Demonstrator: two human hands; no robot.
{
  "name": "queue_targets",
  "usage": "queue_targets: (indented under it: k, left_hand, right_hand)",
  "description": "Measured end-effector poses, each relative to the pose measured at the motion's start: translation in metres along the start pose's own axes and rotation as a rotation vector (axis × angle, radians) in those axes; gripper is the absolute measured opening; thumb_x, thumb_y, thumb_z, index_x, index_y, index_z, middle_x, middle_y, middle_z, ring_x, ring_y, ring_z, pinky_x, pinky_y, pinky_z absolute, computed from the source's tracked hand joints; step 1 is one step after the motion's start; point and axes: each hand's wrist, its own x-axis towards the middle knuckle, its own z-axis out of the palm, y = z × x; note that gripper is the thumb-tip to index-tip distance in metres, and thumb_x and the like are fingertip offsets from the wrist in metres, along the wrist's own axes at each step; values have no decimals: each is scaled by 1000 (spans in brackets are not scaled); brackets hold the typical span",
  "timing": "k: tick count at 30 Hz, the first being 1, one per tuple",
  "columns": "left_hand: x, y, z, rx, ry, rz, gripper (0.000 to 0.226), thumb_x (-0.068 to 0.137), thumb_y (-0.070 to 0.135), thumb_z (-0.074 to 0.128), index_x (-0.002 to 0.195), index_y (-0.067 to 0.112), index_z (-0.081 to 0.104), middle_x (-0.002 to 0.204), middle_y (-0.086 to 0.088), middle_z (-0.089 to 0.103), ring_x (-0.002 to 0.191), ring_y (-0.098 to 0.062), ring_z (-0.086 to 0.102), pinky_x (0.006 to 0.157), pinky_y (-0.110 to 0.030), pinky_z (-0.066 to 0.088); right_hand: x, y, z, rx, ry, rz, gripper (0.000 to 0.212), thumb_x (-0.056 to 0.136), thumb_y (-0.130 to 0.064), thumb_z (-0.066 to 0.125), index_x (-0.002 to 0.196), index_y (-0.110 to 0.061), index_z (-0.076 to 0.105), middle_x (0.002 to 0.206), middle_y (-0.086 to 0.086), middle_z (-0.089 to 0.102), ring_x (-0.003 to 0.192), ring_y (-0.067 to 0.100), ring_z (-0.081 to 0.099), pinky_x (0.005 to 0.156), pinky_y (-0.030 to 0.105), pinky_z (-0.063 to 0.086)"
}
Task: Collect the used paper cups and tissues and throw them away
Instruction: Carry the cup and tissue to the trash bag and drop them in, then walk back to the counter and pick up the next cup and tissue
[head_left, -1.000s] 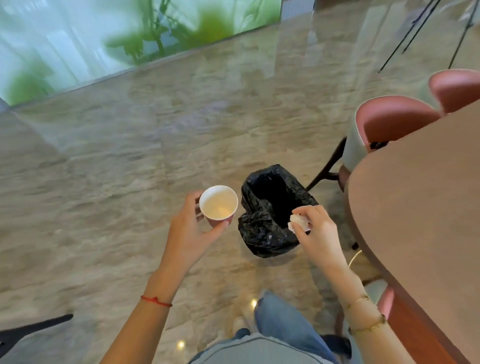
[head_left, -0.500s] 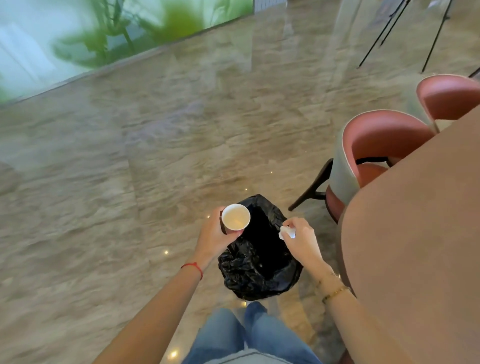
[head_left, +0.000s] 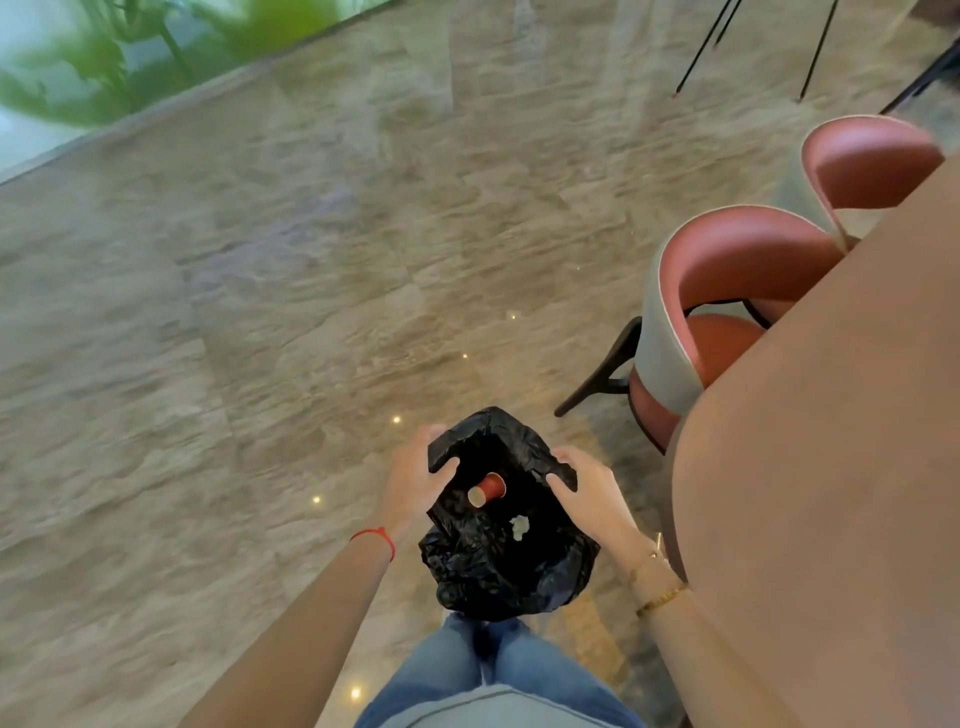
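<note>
Both hands sit at the mouth of the crumpled black plastic bin bag (head_left: 498, 566) in the lower centre of the frame. From what shows, the left hand (head_left: 415, 480) holds the bag's left lip, its thumb hooked over the black film and its fingers behind. The right hand (head_left: 584, 491) is at the right lip with fingers loosely spread; it touches the edge, but whether it actually pinches the plastic I cannot tell. Neither hand carries any rubbish.

Between them, down inside the bag, lies the red paper cup (head_left: 487, 489). It is on its side, its long axis running from lower left to upper right of the frame, with the pale open mouth towards the lower left. Just below and to the right of it lies the small white crumpled tissue (head_left: 519, 525), apart from the cup. Both lie well inside the opening, the cup nearer the left hand and the tissue nearer the right.

At the right edge of the frame runs the curved brown table top (head_left: 831, 467), with two pink-cushioned chairs (head_left: 727, 291) tucked against it above the bag. Judging from this, the drop is done, and the next move is probably back towards the table on the right-hand side for anything left.
</note>
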Motion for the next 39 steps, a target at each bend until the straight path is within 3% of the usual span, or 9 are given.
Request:
queue_targets:
  k: [5,7,10,14,18,24,30,34,39]
  left_hand:
    - [-5,11,-40,202,63,183,45,94,39,57,137,28,48,137,3,55,45,-2,43,54,-18,46]
    - [-13,16,-52,257,101,230,44,93,44,53,135,30,48,141,6,52,37,-7,43,42,-16,39]
    - [-29,25,-66,296,149,295,44,92,48,50,132,31,52,140,6,53,58,-4,61,48,-16,45]
    - [-47,35,-74,287,175,332,40,93,43,55,131,29,54,137,4,55,45,6,50,39,-12,32]
    - [-63,40,-77,256,143,368,42,92,44,51,131,28,54,130,-1,60,35,-11,42,37,-14,32]
    - [-77,39,-80,301,75,487,39,93,47,50,129,35,53,135,6,56,64,-22,65,41,-12,31]
    - [-99,32,-88,293,-47,671,32,92,46,54,123,40,53,102,15,60,51,-6,51,38,-9,25]
    - [-123,33,-92,267,-139,881,31,90,35,62,121,31,60,120,19,61,98,0,57,70,-2,37]
    - [-167,45,-78,234,-309,1037,34,91,29,64,124,26,60,123,15,61,108,-7,58,86,-19,45]
  right_hand:
    - [-21,-24,-37,-84,198,-154,41,94,-29,58,133,-20,50,131,-1,54,129,16,40,107,33,36]
    - [-31,-30,-47,-99,250,-171,42,94,-29,58,134,-20,50,131,-1,53,130,15,39,108,37,36]
    - [-47,-34,-56,-105,314,-186,42,94,-30,58,134,-21,51,129,-2,54,127,13,40,106,38,39]
    - [-69,-34,-63,-112,382,-193,40,93,-30,58,132,-26,51,128,-4,54,127,11,39,106,31,37]
    - [-96,-31,-64,-133,430,-153,40,93,-34,56,132,-30,48,128,-9,53,125,10,41,104,13,22]
    - [-160,-28,-46,-137,601,-24,40,92,-36,56,131,-32,46,117,-11,54,116,11,41,91,25,34]
    - [-251,-47,9,-109,779,201,42,92,-34,60,132,-23,49,122,-3,57,122,15,41,93,24,33]
    - [-327,-66,53,-47,907,364,42,92,-32,59,132,-21,51,127,-3,57,127,16,42,99,26,34]
    - [-418,-82,105,-16,1029,536,44,90,-28,64,131,-21,52,130,-3,56,126,15,41,98,26,35]
